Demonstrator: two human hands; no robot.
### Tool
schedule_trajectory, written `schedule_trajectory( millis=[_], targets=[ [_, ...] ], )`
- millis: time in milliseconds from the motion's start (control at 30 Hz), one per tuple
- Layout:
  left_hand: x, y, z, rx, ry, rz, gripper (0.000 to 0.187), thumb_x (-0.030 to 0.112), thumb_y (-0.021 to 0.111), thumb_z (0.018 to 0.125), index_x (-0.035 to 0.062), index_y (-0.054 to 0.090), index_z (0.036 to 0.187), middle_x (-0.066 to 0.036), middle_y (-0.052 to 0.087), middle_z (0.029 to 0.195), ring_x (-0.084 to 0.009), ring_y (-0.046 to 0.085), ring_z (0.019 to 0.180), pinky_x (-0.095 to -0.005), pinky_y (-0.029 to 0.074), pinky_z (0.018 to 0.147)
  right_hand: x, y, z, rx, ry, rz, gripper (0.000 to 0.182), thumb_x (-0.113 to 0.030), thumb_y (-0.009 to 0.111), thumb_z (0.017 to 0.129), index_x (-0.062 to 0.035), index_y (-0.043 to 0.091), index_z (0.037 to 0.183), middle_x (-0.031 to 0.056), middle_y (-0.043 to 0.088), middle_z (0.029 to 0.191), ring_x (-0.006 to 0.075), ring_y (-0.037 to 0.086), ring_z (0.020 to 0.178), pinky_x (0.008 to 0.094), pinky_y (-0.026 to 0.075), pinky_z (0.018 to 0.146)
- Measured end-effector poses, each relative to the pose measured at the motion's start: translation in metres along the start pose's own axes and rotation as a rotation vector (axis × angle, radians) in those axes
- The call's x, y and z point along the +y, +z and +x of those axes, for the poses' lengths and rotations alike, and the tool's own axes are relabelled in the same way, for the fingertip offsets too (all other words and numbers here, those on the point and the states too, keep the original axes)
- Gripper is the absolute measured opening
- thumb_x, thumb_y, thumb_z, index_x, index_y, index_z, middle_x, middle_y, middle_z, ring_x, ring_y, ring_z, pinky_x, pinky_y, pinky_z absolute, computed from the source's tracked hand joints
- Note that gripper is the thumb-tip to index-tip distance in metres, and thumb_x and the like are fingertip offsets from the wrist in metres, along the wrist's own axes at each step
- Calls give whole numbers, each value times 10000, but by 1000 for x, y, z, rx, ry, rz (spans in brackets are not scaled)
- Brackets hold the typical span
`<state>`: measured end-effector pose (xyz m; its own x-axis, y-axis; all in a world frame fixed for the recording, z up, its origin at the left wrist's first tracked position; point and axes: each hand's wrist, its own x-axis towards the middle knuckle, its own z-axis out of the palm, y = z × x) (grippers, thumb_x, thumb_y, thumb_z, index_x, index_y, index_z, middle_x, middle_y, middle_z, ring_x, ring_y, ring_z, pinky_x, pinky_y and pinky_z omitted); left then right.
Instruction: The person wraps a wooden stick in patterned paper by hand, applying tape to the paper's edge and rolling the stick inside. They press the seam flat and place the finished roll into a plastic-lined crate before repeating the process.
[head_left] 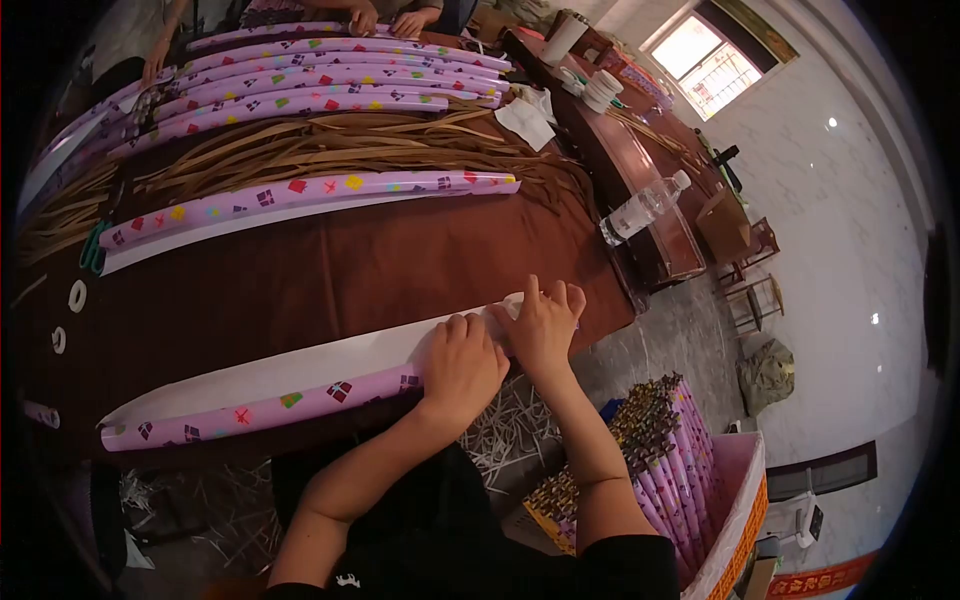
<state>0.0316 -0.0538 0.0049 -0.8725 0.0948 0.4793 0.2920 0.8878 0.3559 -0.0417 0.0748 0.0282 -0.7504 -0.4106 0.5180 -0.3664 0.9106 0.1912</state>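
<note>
A sheet of purple gift-print wrapping paper (300,402), partly rolled, lies along the table's near edge with its white underside (270,375) facing up behind the roll. My left hand (465,358) is closed over the right part of the roll, fingers curled on the paper. Beside it, my right hand (545,325) is at the roll's right end with fingers raised and apart, its thumb near the paper. A small whitish piece shows by that thumb; what it is I cannot make out.
Another wrapping paper roll (330,190) lies farther back, beside brown strips (350,145), green-handled scissors (93,248) and white tape rolls (77,296). A co-worker's hands (385,20) are across the table. An orange crate (745,530) of rolls stands at right, below a bottle (640,210).
</note>
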Motion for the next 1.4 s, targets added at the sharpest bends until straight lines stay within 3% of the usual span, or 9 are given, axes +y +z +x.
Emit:
schedule_trajectory(
  millis=[133,300,433,533,667,733,1033,1133,1400],
  targets=[
    [-1,1,2,-18,-15,7,372,267,608,844,-65,674,998,-147,611,1075,-274,557,1009,-392,458,885,6,-5,4,21,-15,1,550,-432,784,727,-8,602,1026,107,664,671,285,576,918,478,305,1002],
    [-2,1,2,-27,-28,-1,415,282,595,863,-75,654,1064,-154,607,1145,-287,554,1034,-396,465,908,58,-21,18,-136,-225,371,480,-430,790,737,-39,620,957,50,632,701,288,566,903,520,313,1010],
    [-1,0,3,-40,-32,29,417,276,608,859,-78,641,1077,-145,601,1147,-296,551,1033,-396,470,906,110,-19,15,-151,-91,395,440,-421,834,696,-104,632,926,68,575,862,301,522,944,466,320,999],
    [0,2,3,-48,-40,15,417,275,608,855,-79,644,1071,-148,596,1158,-297,542,1045,-402,460,928,132,-2,3,-91,-51,324,468,-423,839,681,-95,632,943,65,575,855,296,529,944,456,321,997],
    [0,3,2,-28,-39,26,416,278,604,853,-77,648,1065,-151,591,1171,-296,536,1053,-407,451,945,121,-3,6,-24,35,349,485,-420,842,666,-92,625,949,60,573,824,285,537,925,454,326,979],
    [0,2,2,-39,-39,19,415,279,606,852,-76,647,1064,-150,591,1169,-295,537,1050,-405,452,940,113,-3,9,53,-34,181,501,-412,836,665,-73,612,958,64,601,771,271,544,905,458,331,958],
    [0,2,1,-45,-32,38,425,289,619,848,-72,639,1072,-149,585,1169,-291,538,1044,-389,454,920,104,2,10,-1,-46,87,560,-391,815,685,-11,610,1043,79,672,760,268,549,912,467,314,977],
    [0,2,1,-41,-29,38,418,290,616,849,-67,643,1065,-149,586,1168,-293,538,1040,-389,456,916,102,6,10,17,-35,65,525,-377,816,675,-59,597,1031,59,648,708,254,563,918,457,316,995],
    [2,-4,4,-48,14,75,371,269,598,874,-63,640,1035,-139,594,1086,-311,549,996,-390,475,890,91,9,8,0,-82,-24,526,-377,772,723,-38,604,1089,56,673,791,248,555,960,485,294,1035]
  ],
)
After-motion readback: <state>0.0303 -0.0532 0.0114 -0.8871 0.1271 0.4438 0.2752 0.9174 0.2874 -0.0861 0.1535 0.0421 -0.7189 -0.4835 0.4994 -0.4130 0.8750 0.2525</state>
